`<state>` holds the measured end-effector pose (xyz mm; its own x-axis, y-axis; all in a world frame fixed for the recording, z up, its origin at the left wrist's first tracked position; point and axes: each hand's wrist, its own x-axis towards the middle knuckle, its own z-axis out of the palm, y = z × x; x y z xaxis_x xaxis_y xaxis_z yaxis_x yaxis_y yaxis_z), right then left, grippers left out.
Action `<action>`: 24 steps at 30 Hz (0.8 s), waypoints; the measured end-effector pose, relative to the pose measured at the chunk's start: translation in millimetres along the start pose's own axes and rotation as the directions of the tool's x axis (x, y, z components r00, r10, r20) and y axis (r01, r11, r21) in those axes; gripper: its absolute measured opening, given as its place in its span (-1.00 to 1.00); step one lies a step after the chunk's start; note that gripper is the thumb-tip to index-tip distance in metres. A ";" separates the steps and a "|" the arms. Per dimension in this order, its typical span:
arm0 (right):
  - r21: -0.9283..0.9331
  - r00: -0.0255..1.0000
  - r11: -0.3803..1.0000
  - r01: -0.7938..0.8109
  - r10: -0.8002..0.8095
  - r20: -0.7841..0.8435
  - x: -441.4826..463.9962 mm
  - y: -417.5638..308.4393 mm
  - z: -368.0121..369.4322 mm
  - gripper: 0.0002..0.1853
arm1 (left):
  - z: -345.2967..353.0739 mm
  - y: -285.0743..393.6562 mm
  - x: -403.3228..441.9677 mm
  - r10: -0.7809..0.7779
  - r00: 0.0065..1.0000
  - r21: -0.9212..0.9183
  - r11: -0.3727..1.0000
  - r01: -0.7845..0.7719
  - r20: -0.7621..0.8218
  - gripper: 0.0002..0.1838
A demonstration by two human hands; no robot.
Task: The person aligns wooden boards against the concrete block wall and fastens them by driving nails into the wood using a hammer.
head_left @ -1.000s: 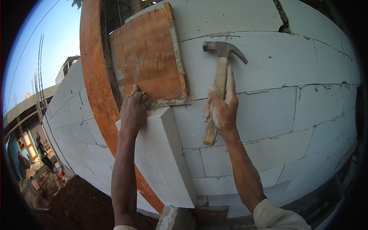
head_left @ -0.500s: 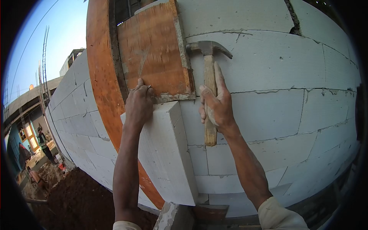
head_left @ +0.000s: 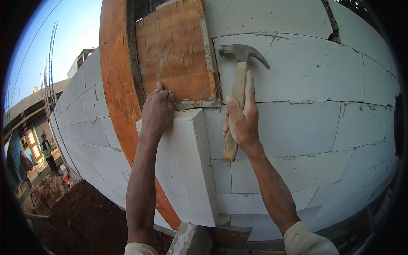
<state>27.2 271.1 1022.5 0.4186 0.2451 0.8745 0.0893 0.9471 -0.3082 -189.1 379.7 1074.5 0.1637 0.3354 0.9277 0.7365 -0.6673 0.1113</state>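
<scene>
My right hand [head_left: 243,121] is closed around the wooden handle of a claw hammer [head_left: 240,87]. The hammer's steel head is at the top, its claw curving right, in front of the white block wall. My left hand [head_left: 158,109] is pinched at the lower edge of an orange-brown plywood panel [head_left: 174,55]. A thin metal tip that looks like a nail [head_left: 170,92] pokes out by its fingers; the rest of it is hidden. Below that hand a white block [head_left: 182,170] stands upright and slightly tilted, its top close under the panel.
A long curved plywood board [head_left: 114,63] runs down the panel's left side. White block wall [head_left: 289,127] spreads to the right, with another stretch at left. Dark soil [head_left: 89,216] lies at lower left. A person [head_left: 48,153] stands in the distance near a blue building.
The hammer has tilted, its head swinging right and its handle end slightly left. My left hand stays at the panel's lower edge. The whole view has shifted slightly.
</scene>
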 end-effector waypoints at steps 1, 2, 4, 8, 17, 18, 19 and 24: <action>-0.104 0.982 0.988 -0.116 0.130 0.139 2.5 -5.4 -5.9 -0.13 | -0.6 4.1 -1.6 0.001 1.000 0.002 1.000 -0.001 0.010 -0.72; -0.217 0.929 0.953 -0.210 0.264 0.260 6.0 -8.8 -12.2 -0.11 | -3.9 7.4 -1.5 -0.035 0.998 -0.010 0.999 0.035 0.059 -0.72; -0.155 0.931 0.970 -0.186 0.224 0.287 12.7 -6.6 -15.9 -0.12 | -5.7 5.4 2.3 -0.082 0.993 -0.023 0.996 0.085 0.084 -0.72; -0.072 0.998 0.997 -0.032 0.035 0.050 -2.5 3.1 -2.0 -0.14 | -2.2 -1.6 0.1 -0.016 1.000 -0.027 1.000 0.016 0.007 -0.72; -0.191 0.945 0.968 -0.161 0.207 0.254 1.7 -11.9 -25.6 -0.15 | -6.8 3.3 0.2 -0.058 0.996 -0.090 0.994 0.065 0.071 -0.73; -0.179 0.921 0.965 -0.193 0.241 0.305 4.7 -20.1 -35.5 -0.15 | -7.9 -0.6 1.7 -0.055 0.997 -0.102 0.993 0.060 0.048 -0.73; -0.190 0.934 0.970 -0.152 0.204 0.293 -2.6 -25.2 -40.7 -0.13 | -10.2 -5.5 2.0 -0.004 1.000 -0.112 0.994 0.004 -0.004 -0.68; -0.166 0.955 0.969 -0.183 0.216 0.203 -52.8 -50.1 -75.9 -0.12 | -38.9 -7.9 3.8 -0.129 0.992 -0.396 0.911 0.113 -0.013 -0.58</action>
<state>69.2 195.0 963.3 0.2358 0.4804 0.8448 0.1600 0.8382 -0.5213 -219.8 360.3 1091.0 0.0590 0.4097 0.9103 0.4298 -0.8335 0.3473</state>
